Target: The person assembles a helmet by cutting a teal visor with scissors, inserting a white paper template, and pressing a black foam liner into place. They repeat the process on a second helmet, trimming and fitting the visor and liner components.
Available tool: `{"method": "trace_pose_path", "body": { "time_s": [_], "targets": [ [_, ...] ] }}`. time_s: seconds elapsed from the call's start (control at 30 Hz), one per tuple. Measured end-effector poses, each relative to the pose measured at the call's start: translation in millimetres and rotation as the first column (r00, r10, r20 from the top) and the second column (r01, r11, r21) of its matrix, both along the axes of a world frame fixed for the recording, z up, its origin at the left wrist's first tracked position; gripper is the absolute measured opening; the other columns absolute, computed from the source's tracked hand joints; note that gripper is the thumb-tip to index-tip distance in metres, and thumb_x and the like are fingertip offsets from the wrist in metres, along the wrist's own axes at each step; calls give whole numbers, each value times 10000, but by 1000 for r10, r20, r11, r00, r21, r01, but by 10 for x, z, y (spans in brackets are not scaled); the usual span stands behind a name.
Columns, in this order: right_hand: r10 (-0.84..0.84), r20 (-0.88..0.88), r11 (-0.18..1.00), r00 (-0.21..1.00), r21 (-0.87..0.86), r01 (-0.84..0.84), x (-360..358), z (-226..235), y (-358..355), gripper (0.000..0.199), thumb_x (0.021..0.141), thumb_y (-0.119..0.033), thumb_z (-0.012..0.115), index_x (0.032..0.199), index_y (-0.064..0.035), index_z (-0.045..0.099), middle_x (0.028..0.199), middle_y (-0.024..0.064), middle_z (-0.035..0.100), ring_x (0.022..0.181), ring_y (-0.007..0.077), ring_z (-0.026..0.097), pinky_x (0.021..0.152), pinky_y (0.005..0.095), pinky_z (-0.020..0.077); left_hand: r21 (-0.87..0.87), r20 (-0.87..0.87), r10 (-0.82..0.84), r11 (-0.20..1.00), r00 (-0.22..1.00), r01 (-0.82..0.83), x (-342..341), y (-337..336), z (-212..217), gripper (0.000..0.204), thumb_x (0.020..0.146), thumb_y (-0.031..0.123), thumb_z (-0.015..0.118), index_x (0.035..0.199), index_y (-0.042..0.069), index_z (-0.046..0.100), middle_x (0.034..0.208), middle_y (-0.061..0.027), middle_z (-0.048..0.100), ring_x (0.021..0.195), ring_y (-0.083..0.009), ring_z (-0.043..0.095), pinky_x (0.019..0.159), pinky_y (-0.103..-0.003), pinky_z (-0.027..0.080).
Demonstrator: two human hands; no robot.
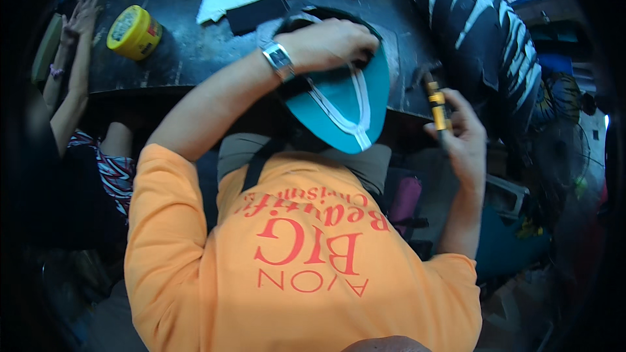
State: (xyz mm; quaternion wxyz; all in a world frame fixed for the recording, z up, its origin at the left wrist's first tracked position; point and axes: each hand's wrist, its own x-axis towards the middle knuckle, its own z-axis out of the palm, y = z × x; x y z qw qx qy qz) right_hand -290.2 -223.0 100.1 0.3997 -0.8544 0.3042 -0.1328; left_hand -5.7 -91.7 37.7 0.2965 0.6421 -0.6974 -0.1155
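left hand [332,42]: forearm extended forward, wrist bent, fingers curled down, gripping the rim of the teal cap piece [342,101] at the near edge of the dark worktable [195,52]. right hand [460,133]: raised beside it, fist closed around a yellow-and-black tool [437,107].

Teal cap [339,101] with white piping and black underside, orange shirt [293,261] with red lettering, yellow tub [134,31] on the dark table [189,58], black-and-white striped cloth [476,19].
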Motion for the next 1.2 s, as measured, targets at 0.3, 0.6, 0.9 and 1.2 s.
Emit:
{"method": "trace_pose_path", "body": {
  "time_s": [0.3, 0.6, 0.9, 1.2],
  "targets": [
    [-9, -162, 953, 987, -301, -41, 1438, -325, -950, 527, 756, -74, 789, 1232, -46, 566, 761, 96, 602, 704, 190, 603, 668, 339, 476, -174, 118, -86, 979, 989, 106, -274, 71, 239, 343, 909, 97, 664, 1247, 85, 610, 1236, -87, 655, 969, -292, 701, 794, -362, 584],
    [76, -32, 950, 997, -301, -82, 1837, -812, -1338, 440, 773, 17, 715, 1191, -52, 596, 795, 86, 585, 746, 185, 592, 735, 322, 491, -101, -54, 589, 800, 806, -591, 839, 1336, -170, 329, 855, 144, 763, 1172, 89, 695, 1326, -117, 631, 1249, -298, 593, 1037, -401, 489],
    [-28, -157, 946, 987, -323, -24, 1478, -986, -1402, 423, 780, 0, 744, 1183, -67, 637, 823, 118, 645, 803, 237, 649, 772, 354, 505, -155, 27, 593, 798, 805, -583, 1058, 1405, -474, 281, 872, 252, 759, 1061, 47, 719, 1082, -130, 718, 991, -318, 676, 867, -396, 524],
    [292, 82, 828, 953, -520, -209, 2008, -86, -561, 298, 903, -59, 602, 1190, -56, 682, 1113, 196, 689, 1022, 358, 675, 890, 423, 541, -112, -558, 617, 608, 556, -786, 1033, 1307, -323, 225, 965, 241, 682, 1016, 25, 722, 806, -84, 723, 664, -158, 648, 631, -289, 508]
  ]
}}
